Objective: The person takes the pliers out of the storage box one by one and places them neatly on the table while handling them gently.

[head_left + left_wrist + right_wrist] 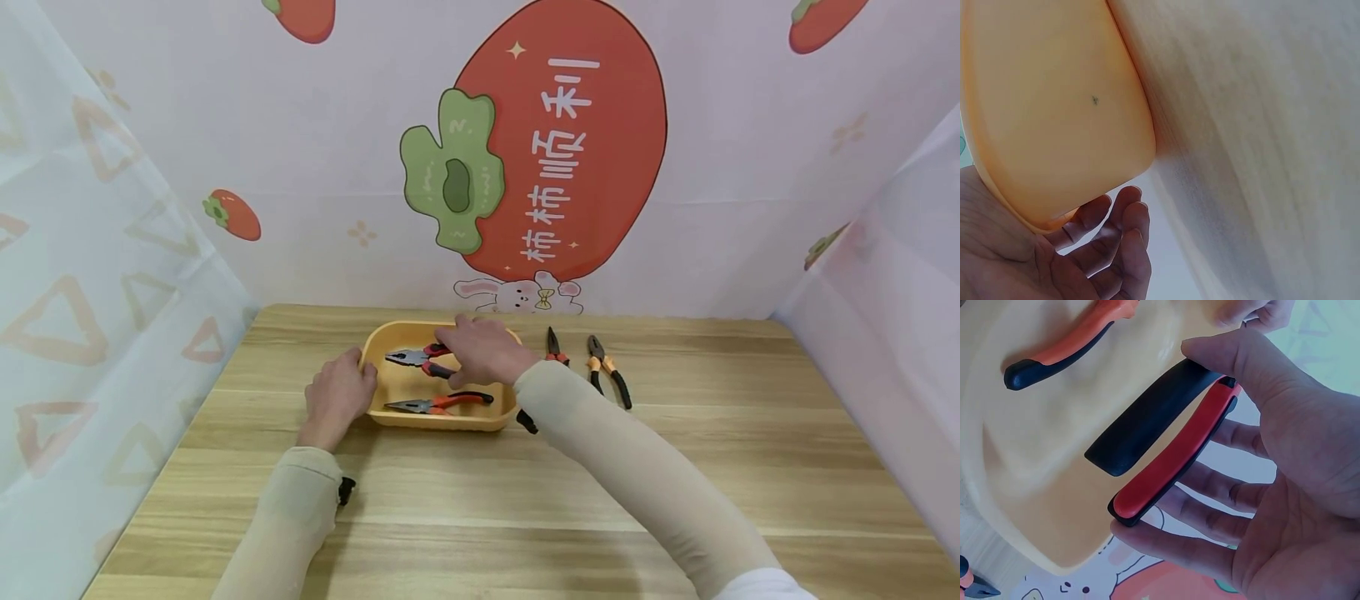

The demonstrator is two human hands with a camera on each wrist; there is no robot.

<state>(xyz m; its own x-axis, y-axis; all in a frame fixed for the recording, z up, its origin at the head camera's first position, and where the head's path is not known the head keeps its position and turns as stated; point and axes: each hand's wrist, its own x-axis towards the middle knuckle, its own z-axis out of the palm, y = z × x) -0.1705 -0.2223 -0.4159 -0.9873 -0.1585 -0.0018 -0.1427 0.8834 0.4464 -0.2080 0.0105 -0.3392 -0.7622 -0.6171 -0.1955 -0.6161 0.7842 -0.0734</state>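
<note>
A yellow plastic basket (442, 423) stands near the back of the table. My left hand (337, 392) grips its left end, with fingers curled outside and under the rim in the left wrist view. Over the basket, my right hand (487, 350) holds combination pliers (408, 357) by their red and black handles. In the right wrist view the thumb lies on one handle (1154, 422) and the fingertips are along the other. Long-nose pliers (438, 405) with orange and black handles lie in the basket along its front side.
Right of the basket, pliers with a dark pointed nose (553, 343) lie partly hidden by my right forearm. Beside them are pliers with orange and black handles (621, 387). A printed cloth backdrop (360, 150) rises behind the wooden table (465, 500).
</note>
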